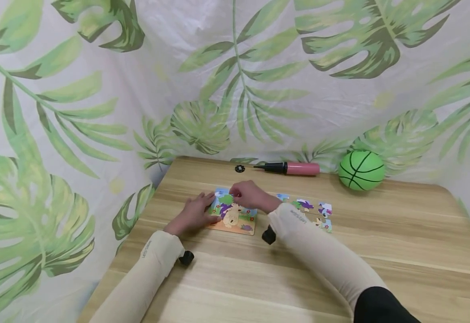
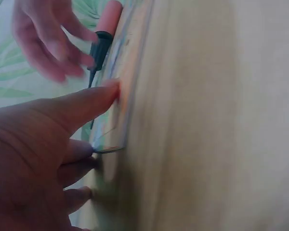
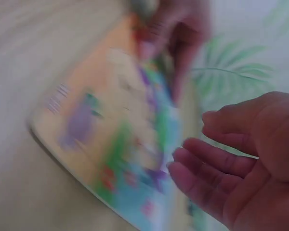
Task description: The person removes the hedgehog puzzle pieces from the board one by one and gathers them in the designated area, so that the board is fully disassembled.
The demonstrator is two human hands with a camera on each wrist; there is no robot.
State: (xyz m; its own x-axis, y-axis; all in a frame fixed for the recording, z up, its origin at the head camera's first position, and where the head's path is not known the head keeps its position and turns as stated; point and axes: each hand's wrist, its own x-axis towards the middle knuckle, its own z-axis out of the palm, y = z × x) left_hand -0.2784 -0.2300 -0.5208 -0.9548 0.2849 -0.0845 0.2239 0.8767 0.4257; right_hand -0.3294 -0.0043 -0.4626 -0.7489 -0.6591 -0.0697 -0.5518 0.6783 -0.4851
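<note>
A jigsaw puzzle (image 1: 230,220) in a flat board, picturing a pale animal with green and purple parts, lies on the wooden table. On its left side rests my left hand (image 1: 194,214); in the left wrist view its straight thumb (image 2: 94,101) touches the top, with the other fingertips at the edge and on the table. My right hand (image 1: 252,197) is above the puzzle's upper right part. In the right wrist view its palm shows and its loosely bent fingers (image 3: 212,156) hold nothing. Loose puzzle pieces (image 1: 304,205) lie to the right, partly hidden by the right forearm.
Behind the puzzle lie a small black disc (image 1: 239,168) and a pink hand pump (image 1: 302,168) with a black nozzle. A green ball (image 1: 361,170) with black lines sits at the back right. Leaf-patterned cloth (image 1: 259,89) hangs behind the wooden table (image 1: 412,233).
</note>
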